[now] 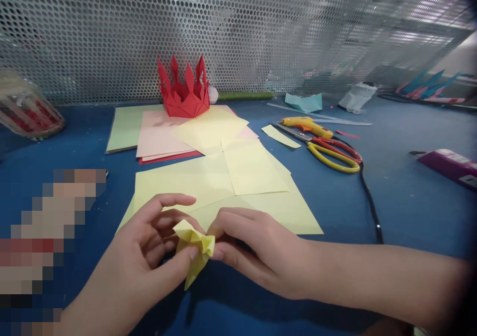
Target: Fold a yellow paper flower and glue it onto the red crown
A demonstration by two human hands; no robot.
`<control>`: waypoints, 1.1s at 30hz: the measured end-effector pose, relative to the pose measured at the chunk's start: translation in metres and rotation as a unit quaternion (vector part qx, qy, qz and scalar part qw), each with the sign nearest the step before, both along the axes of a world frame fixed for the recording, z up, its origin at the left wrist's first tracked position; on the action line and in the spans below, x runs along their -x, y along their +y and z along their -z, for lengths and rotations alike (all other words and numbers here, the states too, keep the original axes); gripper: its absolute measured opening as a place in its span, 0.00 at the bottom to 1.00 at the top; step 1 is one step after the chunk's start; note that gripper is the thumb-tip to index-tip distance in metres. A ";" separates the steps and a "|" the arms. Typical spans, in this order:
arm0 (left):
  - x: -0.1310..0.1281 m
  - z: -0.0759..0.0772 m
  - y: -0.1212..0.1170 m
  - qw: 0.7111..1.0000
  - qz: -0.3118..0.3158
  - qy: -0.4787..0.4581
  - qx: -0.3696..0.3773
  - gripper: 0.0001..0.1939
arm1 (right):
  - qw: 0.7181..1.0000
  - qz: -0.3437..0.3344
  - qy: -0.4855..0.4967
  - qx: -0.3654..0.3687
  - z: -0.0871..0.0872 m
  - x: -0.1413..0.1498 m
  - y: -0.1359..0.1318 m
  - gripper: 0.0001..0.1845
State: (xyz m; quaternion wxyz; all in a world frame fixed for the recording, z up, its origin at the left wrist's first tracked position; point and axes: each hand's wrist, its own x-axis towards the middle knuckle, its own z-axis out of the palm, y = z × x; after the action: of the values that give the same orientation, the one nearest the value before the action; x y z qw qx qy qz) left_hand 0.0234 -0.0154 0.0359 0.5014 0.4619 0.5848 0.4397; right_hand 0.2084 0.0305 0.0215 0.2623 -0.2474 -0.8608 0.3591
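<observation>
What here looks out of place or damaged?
Mild untidiness only: pale yellow paper sheets lie askew, overlapping at different angles in front of the red folded-paper crown. The small folded yellow paper seems deliberately creased, not damaged. Nothing looks spilled.

Left hand (pixel 143 259) pinching, upper finger (pixel 179 198) extended; right hand (pixel 270 249) pinching just beside, forearm (pixel 354 271) near level.

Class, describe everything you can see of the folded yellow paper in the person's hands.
The folded yellow paper is small, pale yellow and looks thin. Creased folds bunch at its upper right, a flap spreads to the upper left, and the bottom narrows to a downward point. It appears to be held above the blue table, with the left hand gripping it and the right hand at its right edge.
</observation>
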 end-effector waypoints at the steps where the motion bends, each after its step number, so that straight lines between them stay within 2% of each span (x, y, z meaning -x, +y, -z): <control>1: 0.000 0.000 0.000 1.000 0.000 0.004 -0.007 0.18 | 1.000 -0.003 -0.003 -0.006 0.000 0.000 0.000 0.18; 7: -0.001 0.002 -0.001 1.000 0.006 0.018 -0.017 0.16 | 1.000 -0.022 -0.001 -0.019 0.002 0.000 0.002 0.22; 17: -0.001 0.003 -0.003 0.998 0.015 0.020 -0.050 0.11 | 0.997 -0.041 0.043 -0.051 0.003 0.000 0.002 0.16; 21: 0.001 0.003 -0.001 0.999 0.019 0.017 -0.048 0.10 | 0.997 -0.046 0.060 -0.034 0.001 -0.001 0.002 0.15; 23: 0.004 0.003 0.001 0.998 0.031 0.022 -0.040 0.09 | 0.997 -0.043 0.061 -0.014 0.000 -0.001 0.003 0.16; 26: 0.009 0.006 0.003 0.994 0.094 0.031 -0.048 0.03 | 0.998 -0.037 0.057 0.003 -0.001 0.000 0.003 0.17; 28: 0.012 0.008 0.004 0.990 0.124 0.032 -0.059 0.03 | 0.998 -0.039 0.055 0.003 -0.001 0.001 0.003 0.18; 33: 0.016 0.011 0.006 0.991 0.124 0.025 -0.041 0.01 | 0.998 -0.041 0.036 0.017 -0.002 0.001 0.003 0.21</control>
State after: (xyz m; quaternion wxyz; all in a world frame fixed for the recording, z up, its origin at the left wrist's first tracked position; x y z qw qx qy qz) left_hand 0.0073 -0.0097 0.0250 0.5181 0.5620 0.5167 0.3856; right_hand 0.2069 0.0337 0.0230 0.2740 -0.2031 -0.8541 0.3926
